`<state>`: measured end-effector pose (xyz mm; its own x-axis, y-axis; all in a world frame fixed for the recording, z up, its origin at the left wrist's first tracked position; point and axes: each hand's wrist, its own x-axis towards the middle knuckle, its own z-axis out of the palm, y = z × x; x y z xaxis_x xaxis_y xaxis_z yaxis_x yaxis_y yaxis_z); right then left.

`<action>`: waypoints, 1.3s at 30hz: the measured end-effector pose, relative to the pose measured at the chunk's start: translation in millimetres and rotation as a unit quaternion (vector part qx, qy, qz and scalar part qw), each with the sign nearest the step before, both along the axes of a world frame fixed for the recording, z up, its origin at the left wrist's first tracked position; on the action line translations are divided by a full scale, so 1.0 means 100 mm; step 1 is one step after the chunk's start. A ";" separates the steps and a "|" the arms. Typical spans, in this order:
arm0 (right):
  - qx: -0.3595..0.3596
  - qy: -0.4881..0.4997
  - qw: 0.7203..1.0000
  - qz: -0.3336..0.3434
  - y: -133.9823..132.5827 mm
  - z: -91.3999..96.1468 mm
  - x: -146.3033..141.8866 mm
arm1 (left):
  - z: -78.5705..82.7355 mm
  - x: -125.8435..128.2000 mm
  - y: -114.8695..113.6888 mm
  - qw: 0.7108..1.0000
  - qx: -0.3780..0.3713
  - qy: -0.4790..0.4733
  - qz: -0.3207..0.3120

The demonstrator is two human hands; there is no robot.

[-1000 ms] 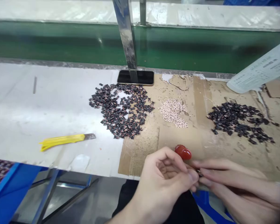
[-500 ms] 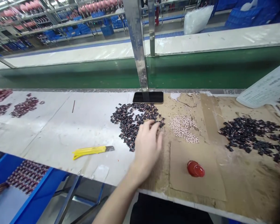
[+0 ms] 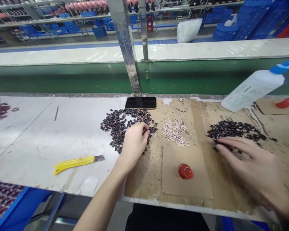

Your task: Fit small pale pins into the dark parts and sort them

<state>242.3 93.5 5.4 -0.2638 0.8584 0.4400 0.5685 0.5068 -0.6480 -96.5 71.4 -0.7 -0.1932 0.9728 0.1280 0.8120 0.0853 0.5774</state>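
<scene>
- Head camera, looking down on a factory line: a person sorts through small dark pieces with both bare hands.
- The left hand (image 3: 135,142) rests at the 4 o'clock edge of the central heap of dark pieces (image 3: 121,123). Its fingers (image 3: 144,130) curl down into the heap, bunched; whether they grip a piece cannot be told.
- The right hand (image 3: 245,166), slightly blurred, reaches over a second heap of dark pieces (image 3: 234,131) from 5 o'clock. Its fingers (image 3: 231,144) lie extended and loose, their tips at the heap's lower edge, with no clear grip.
- Between the heaps, a small pile of pale beads (image 3: 175,133) sits on worn cardboard (image 3: 144,183).
- A glossy red lump (image 3: 185,171) lies below the beads at 6 o'clock, on a cardboard patch, between the two hands.
- A black phone (image 3: 141,103) lies at 12 o'clock from the central heap, beside a steel upright (image 3: 125,48).
- A yellow utility knife (image 3: 74,164) lies on the white worktop (image 3: 33,141) at 8 o'clock from that heap.
- A plastic squeeze bottle with a blue cap (image 3: 252,85) lies tilted at 2 o'clock in the view, above the right heap.
- A blue-edged tray of patterned pieces (image 3: 1,200) sits at 8 o'clock, below the worktop's edge.
</scene>
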 end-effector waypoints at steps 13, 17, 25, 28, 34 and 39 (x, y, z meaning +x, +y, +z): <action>-0.024 -0.201 0.974 0.101 0.22 -0.16 -0.89 | 0.21 0.25 -0.46 0.963 0.014 -0.267 0.042; -0.038 -0.156 0.984 0.075 0.23 -0.13 -0.88 | 0.27 0.39 -0.53 0.928 -0.008 -0.368 0.061; -0.181 0.063 0.981 0.009 0.09 0.02 -0.72 | 0.25 0.72 -0.62 0.907 0.075 -0.415 0.006; -0.340 0.214 0.915 0.035 -0.09 0.07 -0.65 | 0.23 0.84 -0.62 0.922 0.190 -0.331 -0.071; -0.405 0.312 0.856 0.077 -0.35 0.19 -0.70 | 0.25 0.92 -0.66 0.928 0.247 -0.252 -0.121; -0.364 0.345 0.863 0.056 -0.46 0.19 -0.81 | 0.22 0.93 -0.71 0.937 0.284 -0.162 -0.127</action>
<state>161.7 47.2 24.4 -0.2538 0.9599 -0.1194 -0.1066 -0.1505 -0.9829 -3.8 0.5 21.5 -0.0840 0.7856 0.6130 0.5386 -0.4817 0.6912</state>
